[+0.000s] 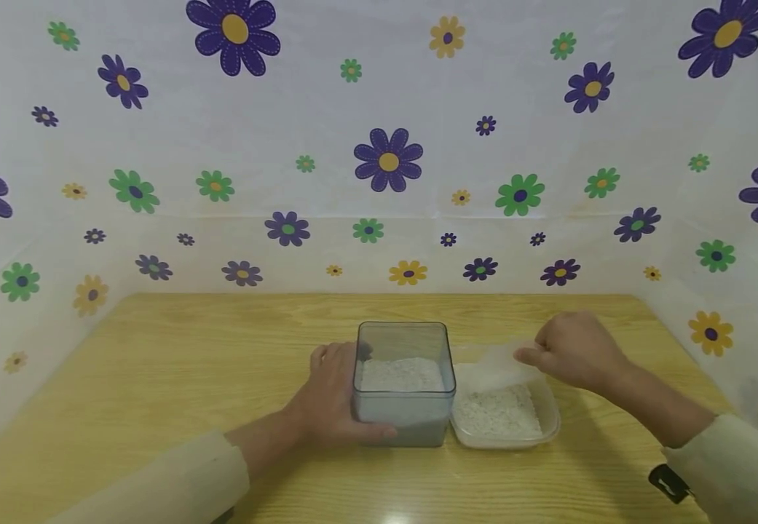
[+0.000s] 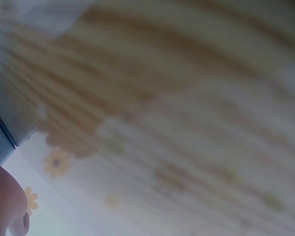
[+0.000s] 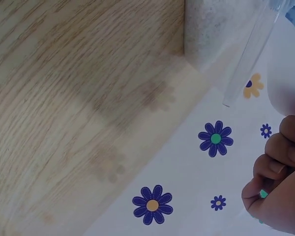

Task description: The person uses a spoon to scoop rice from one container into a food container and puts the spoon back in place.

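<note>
A square clear grey container (image 1: 405,422) stands upright on the table with white grains (image 1: 405,375), likely rice, inside. My left hand (image 1: 329,397) grips its left side, thumb along the front face. Right beside it sits a shallow clear plastic tub (image 1: 545,429) holding more white grains (image 1: 499,411). Above this tub my right hand (image 1: 578,353) pinches a thin translucent whitish piece (image 1: 499,366), perhaps a scoop; its exact shape is unclear. The right wrist view shows the curled fingers (image 3: 278,157) beside that translucent piece (image 3: 285,83). Only part of the left hand (image 2: 5,199) appears in the left wrist view.
The wooden table (image 1: 208,356) extends to both sides of the containers. A white cloth (image 1: 313,109) printed with flowers rises behind it and along both sides. A small black object (image 1: 669,483) shows by the right sleeve.
</note>
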Demonstrator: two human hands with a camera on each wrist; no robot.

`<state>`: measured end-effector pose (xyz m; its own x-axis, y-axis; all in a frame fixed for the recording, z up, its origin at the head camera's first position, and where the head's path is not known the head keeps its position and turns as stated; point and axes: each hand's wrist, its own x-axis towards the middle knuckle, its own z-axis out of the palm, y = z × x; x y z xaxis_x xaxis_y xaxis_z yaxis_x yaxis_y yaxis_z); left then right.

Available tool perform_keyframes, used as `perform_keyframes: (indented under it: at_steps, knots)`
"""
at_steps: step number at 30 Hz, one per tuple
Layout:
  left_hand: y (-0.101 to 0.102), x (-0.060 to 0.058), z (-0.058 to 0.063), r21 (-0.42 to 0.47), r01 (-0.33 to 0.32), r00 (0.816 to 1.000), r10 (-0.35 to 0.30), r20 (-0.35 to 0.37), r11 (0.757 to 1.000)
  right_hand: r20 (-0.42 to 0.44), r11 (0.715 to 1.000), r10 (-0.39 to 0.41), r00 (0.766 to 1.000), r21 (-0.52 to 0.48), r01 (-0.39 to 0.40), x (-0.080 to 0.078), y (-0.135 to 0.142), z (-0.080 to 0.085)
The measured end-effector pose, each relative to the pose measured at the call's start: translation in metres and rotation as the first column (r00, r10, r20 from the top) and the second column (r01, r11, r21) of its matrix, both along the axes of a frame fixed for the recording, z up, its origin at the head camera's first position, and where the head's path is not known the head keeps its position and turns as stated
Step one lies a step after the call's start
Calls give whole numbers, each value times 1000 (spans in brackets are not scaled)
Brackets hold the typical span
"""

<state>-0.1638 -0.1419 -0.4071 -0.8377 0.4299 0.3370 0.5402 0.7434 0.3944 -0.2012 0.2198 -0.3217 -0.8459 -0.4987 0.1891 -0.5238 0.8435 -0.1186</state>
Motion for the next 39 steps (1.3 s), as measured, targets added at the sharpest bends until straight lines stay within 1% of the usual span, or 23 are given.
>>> perform_keyframes:
  at_steps: [3, 7, 10, 14, 16, 21, 27, 34, 39]
  knots:
    - [0, 0, 0, 1, -1, 1000, 1, -3, 1000, -27, 999, 28, 999, 37, -27, 1, -2, 1]
    - [-1, 0, 0, -1, -2, 1000, 2, -4, 1000, -43, 996, 42, 998, 76, -39, 4, -4, 3]
    - [-1, 0, -1, 1, -2, 1000, 2, -5, 1000, -67, 993, 67, 995, 104, -60, 5, -5, 3]
    - [0, 0, 0, -2, 0, 1000, 0, -4, 1000, -101, 986, 89, 991, 148, -73, 7, -7, 1]
    - [0, 0, 0, 1, 0, 1000, 0, -4, 1000, -103, 985, 89, 991, 160, -71, 8, -7, 1]
    - [0, -1, 0, -6, -5, 1000, 5, -2, 1000, -99, 982, 88, 991, 174, -69, 9, -10, 1]
    - [0, -1, -1, -11, -11, 1000, 11, 0, 1000, -136, 975, 132, 982, 194, -104, 9, -11, 1]
    - [0, -1, -1, -1, -7, 1000, 7, -3, 1000, -101, 977, 125, 987, 185, -104, 9, -12, 2]
    - [-1, 0, -1, -2, -7, 1000, 7, -7, 1000, -92, 978, 147, 985, 164, -131, 9, -13, 2]
